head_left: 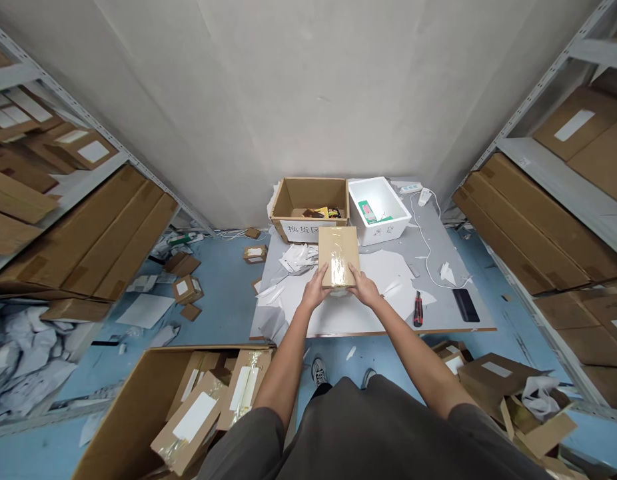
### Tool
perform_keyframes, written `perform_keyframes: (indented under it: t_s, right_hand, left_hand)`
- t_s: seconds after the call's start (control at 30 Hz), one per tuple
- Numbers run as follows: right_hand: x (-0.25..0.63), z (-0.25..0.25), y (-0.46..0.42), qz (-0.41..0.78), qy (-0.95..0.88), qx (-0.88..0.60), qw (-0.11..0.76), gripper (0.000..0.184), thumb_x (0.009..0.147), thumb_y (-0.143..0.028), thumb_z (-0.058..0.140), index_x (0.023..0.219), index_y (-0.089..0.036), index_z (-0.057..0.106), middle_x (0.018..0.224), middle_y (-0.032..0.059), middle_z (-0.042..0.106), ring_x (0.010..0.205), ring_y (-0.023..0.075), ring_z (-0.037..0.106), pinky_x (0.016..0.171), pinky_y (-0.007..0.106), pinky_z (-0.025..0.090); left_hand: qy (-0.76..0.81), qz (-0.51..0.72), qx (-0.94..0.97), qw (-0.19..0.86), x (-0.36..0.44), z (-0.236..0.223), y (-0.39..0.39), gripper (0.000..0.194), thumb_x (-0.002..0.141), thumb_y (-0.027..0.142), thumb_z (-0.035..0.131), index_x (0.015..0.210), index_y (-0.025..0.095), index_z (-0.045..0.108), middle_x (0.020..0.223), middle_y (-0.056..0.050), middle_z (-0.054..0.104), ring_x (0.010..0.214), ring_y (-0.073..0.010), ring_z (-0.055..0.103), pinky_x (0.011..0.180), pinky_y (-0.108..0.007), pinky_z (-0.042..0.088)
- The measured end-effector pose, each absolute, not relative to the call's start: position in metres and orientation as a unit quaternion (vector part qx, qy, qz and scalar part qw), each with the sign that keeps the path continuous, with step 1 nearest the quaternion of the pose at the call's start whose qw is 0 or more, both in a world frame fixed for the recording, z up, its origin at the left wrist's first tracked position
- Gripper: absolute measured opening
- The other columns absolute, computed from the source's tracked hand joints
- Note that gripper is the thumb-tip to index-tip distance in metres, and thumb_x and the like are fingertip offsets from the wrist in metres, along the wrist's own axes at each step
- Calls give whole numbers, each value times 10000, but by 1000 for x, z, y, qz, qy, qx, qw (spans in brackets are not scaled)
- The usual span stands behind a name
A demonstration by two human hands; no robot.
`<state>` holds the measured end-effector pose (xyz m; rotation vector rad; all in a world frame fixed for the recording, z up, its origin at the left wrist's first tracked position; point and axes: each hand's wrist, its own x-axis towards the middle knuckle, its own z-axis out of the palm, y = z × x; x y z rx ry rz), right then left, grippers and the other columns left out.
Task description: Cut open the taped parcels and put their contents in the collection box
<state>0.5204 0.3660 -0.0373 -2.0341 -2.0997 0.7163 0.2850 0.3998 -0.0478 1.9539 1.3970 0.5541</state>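
Between my two hands is a small brown cardboard box (330, 257), with shiny clear tape running down its top face. My left hand (316, 289) grips its near left corner, and my right hand (363, 287) grips the near right corner. Both thumbs lie on the top face; the other fingers are mostly hidden. The box is over the table (333, 325), in front of an open carton (283, 200) with a handwritten label and small packets inside. Beside that carton stands a white foam bin (388, 230) holding green-and-white items.
A red-and-black box cutter (418, 309) and a black phone (466, 305) lie on the table's right side, near a white cable (428, 250). A large carton of parcels (123, 400) stands at lower left. Loaded shelves flank both sides; opened boxes (498, 373) sit at lower right.
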Motion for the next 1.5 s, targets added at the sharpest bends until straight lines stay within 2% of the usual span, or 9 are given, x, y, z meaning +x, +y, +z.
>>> perform_keyframes:
  t_s: [0.2,0.43,0.57,0.7,0.83,0.93,1.1,1.3,1.5]
  right_hand:
    - [541,0,359,231,-732,-629,123,869,1012,-488,729,1734,-273,293,1428,153,684,1214,322,699,967,352,510]
    - [546,39,400,204,-716,-654,132,665,1065,-638,564,1595,-241,504,1140,110,806,1035,320,740,873,346,503]
    - [534,24,437,217,-695,-679,93,645,1087,-623,509,1609,-244,478,1244,132,785,1102,335,726,913,370,506]
    - [525,-9,460,234,-665,-706,64,675,1125,-552,433,1709,-228,334,1325,166,749,1177,341,711,984,398,503]
    - [521,-47,463,266,-655,-707,36,633,1135,-396,393,1738,-226,305,1507,195,625,1259,324,680,1045,396,500]
    - [522,-69,457,283,-634,-718,51,618,1147,-413,310,1741,-241,313,1511,193,604,1256,318,676,1061,410,509]
    - [530,-82,433,292,-642,-698,127,697,1128,-493,337,1764,-225,239,1562,179,577,1346,332,619,1104,453,522]
    - [544,-97,341,292,-629,-672,260,910,1009,-635,585,1762,-275,221,1715,136,418,1508,338,495,1217,517,467]
    - [534,-136,272,331,-661,-622,257,896,956,-466,695,1740,-312,287,1672,142,452,1554,340,458,1193,536,494]
  left_hand:
    - [527,208,771,290,276,5,394,872,864,338,884,1640,379,489,1624,-26,590,1440,-318,608,1171,-403,509]
    - [628,179,712,257,279,41,416,756,937,644,740,1590,325,533,1066,-44,822,1050,-317,773,956,-368,544]
    - [676,158,668,267,292,14,440,775,954,678,682,1606,295,514,1189,-112,810,1175,-369,740,1011,-425,524]
    - [671,165,647,322,301,-32,459,895,1010,588,621,1750,239,259,1409,-177,730,1347,-396,663,1134,-504,469]
    - [603,176,654,421,307,-78,463,937,976,489,692,1757,213,254,1798,-175,283,1642,-375,325,1271,-490,363]
    - [577,198,643,463,308,-102,460,884,1001,552,654,1745,240,293,1835,-136,170,1698,-341,164,1319,-498,294]
    - [575,252,644,437,297,-108,443,901,1002,592,641,1743,218,288,1820,-139,233,1694,-332,182,1346,-506,256]
    - [605,237,658,380,279,-96,353,949,967,575,706,1753,262,275,1830,-152,179,1675,-381,234,1281,-520,386]
    - [590,170,685,392,301,-111,290,879,1001,361,678,1761,339,236,1826,-144,177,1647,-399,306,1181,-526,501]
